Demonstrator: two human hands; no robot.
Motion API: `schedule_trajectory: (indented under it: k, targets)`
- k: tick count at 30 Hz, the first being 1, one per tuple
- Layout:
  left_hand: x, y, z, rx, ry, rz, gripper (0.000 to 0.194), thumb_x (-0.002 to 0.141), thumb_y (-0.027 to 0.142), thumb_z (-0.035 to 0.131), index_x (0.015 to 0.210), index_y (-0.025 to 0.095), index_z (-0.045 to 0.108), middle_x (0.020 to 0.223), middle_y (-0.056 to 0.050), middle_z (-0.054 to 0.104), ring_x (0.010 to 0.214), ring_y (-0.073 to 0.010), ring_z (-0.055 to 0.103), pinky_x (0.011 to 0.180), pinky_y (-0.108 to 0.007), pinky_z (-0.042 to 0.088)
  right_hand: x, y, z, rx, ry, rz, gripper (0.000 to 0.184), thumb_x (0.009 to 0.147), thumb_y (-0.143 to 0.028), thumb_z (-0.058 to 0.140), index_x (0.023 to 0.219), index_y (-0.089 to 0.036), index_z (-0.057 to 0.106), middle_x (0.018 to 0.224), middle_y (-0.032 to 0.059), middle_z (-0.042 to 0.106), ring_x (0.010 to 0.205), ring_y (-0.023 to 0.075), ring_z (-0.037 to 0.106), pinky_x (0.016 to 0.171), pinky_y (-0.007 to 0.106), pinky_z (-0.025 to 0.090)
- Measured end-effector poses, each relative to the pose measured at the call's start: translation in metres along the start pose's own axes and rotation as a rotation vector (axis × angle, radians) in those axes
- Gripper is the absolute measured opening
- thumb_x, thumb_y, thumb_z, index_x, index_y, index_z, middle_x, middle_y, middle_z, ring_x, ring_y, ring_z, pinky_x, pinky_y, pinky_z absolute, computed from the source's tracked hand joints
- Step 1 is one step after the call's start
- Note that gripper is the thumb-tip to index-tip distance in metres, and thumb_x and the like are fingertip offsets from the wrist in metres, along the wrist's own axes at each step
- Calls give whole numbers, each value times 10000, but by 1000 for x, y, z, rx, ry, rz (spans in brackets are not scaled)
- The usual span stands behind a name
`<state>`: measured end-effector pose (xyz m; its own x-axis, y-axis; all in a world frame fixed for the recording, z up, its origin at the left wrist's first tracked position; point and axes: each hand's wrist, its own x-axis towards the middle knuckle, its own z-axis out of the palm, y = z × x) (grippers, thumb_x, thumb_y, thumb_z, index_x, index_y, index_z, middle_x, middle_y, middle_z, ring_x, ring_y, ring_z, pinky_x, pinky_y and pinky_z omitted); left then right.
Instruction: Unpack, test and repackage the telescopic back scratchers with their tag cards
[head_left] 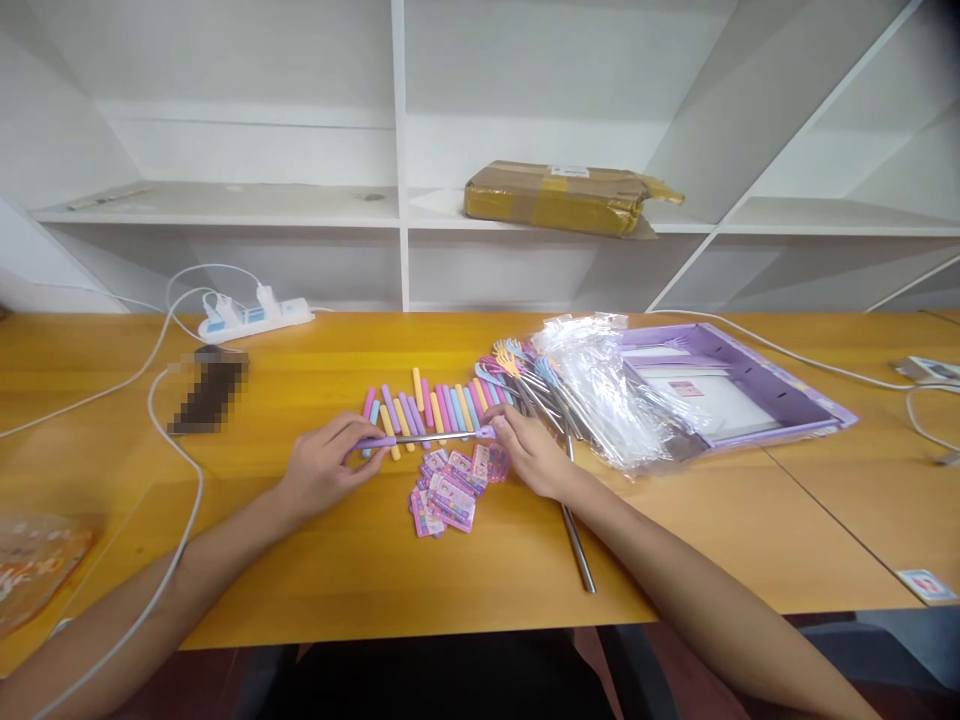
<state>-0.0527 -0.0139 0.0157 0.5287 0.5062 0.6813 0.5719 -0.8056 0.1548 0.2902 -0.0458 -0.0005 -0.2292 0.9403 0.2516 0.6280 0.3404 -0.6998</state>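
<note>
A back scratcher (435,437) with a thin metal rod is stretched level between my two hands. My left hand (328,463) is closed on its purple grip, and my right hand (529,452) pinches the purple piece at the other end. Just behind the rod lies a row of pink, yellow, blue and purple handle sleeves (450,405). Small printed pink cards (452,495) lie in a loose pile in front of it. Beyond my right hand are several metal rods with coloured claw heads (510,360), partly hidden by that hand and clear plastic bags.
Clear plastic bags (607,390) overlap a purple open box (780,425) at the right. A power strip (259,318) with white cables stands at the back left, near a blurred dark object (210,390). A taped carton (555,198) rests on the shelf.
</note>
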Motion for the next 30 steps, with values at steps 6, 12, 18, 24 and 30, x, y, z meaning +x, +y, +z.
schedule_trajectory:
  k: [6, 12, 18, 24, 30]
  targets:
    - [-3, 7, 1, 8, 28, 9, 123, 946, 223, 743, 1058, 242, 695, 974, 9, 779, 671, -100, 688, 639, -225, 539, -3, -5, 4, 3, 23, 14, 449, 1146, -547, 266, 1091, -227, 576, 963, 71, 724, 855, 239, 694, 793, 344, 475]
    - [-4, 15, 3, -10, 34, 10, 150, 938, 211, 755, 1069, 249, 693, 990, 10, 792, 681, -103, 696, 647, -231, 545, -6, -7, 10, -23, -15, 18, 446, 1152, -520, 253, 1094, -225, 583, 945, 71, 719, 830, 239, 682, 781, 347, 462]
    - [-7, 24, 7, -10, 19, 1, 163, 938, 217, 752, 1084, 258, 695, 987, 11, 794, 656, -104, 679, 615, -241, 534, -9, -11, 17, -13, -44, 31, 423, 1154, -499, 254, 1064, -234, 571, 936, 71, 718, 809, 239, 675, 765, 352, 455]
    - [-9, 28, 10, -15, 30, -8, 160, 930, 207, 739, 1074, 260, 693, 970, 6, 797, 714, -127, 719, 648, -252, 565, -13, -17, 21, -50, -31, 63, 443, 1147, -539, 233, 1072, -244, 555, 805, 42, 664, 740, 245, 655, 708, 352, 427]
    - [-6, 35, 10, -11, 42, 18, 160, 925, 202, 741, 1064, 264, 690, 954, 12, 803, 711, -129, 733, 616, -248, 566, -16, -18, 26, -53, -39, 62, 508, 1138, -586, 185, 1041, -248, 551, 736, 39, 628, 680, 242, 618, 657, 355, 386]
